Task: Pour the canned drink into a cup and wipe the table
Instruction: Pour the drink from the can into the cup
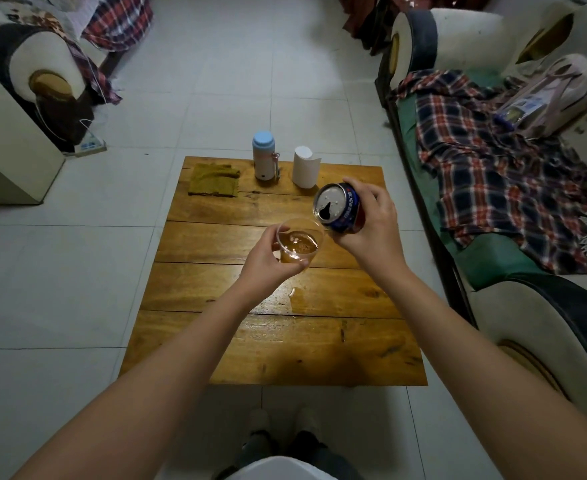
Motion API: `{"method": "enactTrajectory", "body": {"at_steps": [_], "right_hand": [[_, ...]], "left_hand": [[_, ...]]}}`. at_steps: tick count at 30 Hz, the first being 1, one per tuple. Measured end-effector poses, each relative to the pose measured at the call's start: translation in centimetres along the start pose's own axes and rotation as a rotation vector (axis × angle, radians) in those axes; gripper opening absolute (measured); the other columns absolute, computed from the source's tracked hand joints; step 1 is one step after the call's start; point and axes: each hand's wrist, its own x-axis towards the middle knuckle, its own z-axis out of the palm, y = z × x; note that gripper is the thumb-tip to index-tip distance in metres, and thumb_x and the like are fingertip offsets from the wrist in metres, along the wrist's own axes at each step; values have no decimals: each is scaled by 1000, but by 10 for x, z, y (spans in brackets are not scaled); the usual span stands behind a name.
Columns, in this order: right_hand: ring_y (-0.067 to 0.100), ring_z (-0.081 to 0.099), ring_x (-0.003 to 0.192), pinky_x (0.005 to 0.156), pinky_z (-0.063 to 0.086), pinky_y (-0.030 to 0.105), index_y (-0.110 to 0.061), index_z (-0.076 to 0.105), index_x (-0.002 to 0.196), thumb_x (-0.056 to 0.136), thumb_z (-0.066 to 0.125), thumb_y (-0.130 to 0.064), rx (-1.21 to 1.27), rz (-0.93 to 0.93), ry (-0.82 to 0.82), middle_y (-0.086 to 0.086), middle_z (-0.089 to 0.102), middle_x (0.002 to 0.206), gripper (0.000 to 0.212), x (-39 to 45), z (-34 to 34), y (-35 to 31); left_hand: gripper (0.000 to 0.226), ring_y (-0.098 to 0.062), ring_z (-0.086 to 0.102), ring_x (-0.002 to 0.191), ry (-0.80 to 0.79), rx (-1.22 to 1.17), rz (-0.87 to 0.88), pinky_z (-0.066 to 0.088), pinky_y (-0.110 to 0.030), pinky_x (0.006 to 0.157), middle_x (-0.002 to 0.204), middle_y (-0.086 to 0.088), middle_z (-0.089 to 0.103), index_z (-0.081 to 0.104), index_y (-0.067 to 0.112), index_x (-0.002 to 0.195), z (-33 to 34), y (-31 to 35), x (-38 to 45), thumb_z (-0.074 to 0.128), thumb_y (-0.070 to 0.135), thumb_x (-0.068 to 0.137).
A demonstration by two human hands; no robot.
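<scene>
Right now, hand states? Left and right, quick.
Left hand: closed, holding the clear plastic cup of amber drink.
Right hand: closed, holding the tilted blue aluminium drink can.

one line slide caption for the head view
Right hand tips can into cup held by left hand above a spill.

Glossy planked wood table (216, 341); clear plastic cup (299, 242); shiny metal can (337, 207) (blue print); rough cloth (214, 180).
</scene>
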Motion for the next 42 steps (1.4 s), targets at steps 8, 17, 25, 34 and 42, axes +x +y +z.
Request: {"method": "enactTrajectory", "body": {"at_steps": [8, 17, 25, 34, 42], "right_hand": [[11, 41, 119, 88, 34, 8, -29, 40, 133, 66, 80, -18, 270, 151, -10, 0, 43, 132, 79, 2, 12, 15], [8, 41, 123, 98, 38, 17, -30, 40, 131, 66, 81, -15, 413, 281, -44, -8, 46, 132, 78, -10, 46, 48], [4, 42, 122, 99, 41, 20, -34, 39, 129, 65, 81, -17, 476, 377, -43, -14, 45, 131, 78, -32, 96, 91], [-2, 42, 111, 82, 38, 7, -39, 33, 120, 69, 79, -13, 480, 453, -57, -23, 42, 116, 73, -55, 138, 127], [5, 43, 117, 97, 38, 19, -31, 35, 126, 67, 80, -12, 457, 479, -61, -17, 44, 120, 77, -60, 148, 136]], "left_hand": [[64, -12, 51, 110, 21, 13, -27, 41, -24, 90, 116, 6, 54, 44, 20, 125, -3, -23, 16, 78, 16, 71], [66, -12, 49, 110, 54, 30, -90, 39, -24, 89, 117, 5, 50, 42, 19, 128, 1, -74, 41, 78, 15, 72], [63, -13, 49, 109, 102, 22, -133, 39, -23, 88, 121, 1, 51, 44, 19, 122, 15, -149, 66, 79, 12, 70], [66, -11, 47, 110, 123, 27, -194, 38, -23, 89, 117, 5, 51, 45, 19, 125, 31, -215, 84, 78, 8, 70], [70, -10, 50, 107, 159, 18, -209, 39, -21, 87, 111, 7, 53, 46, 17, 127, 34, -234, 92, 79, 3, 67]]}}
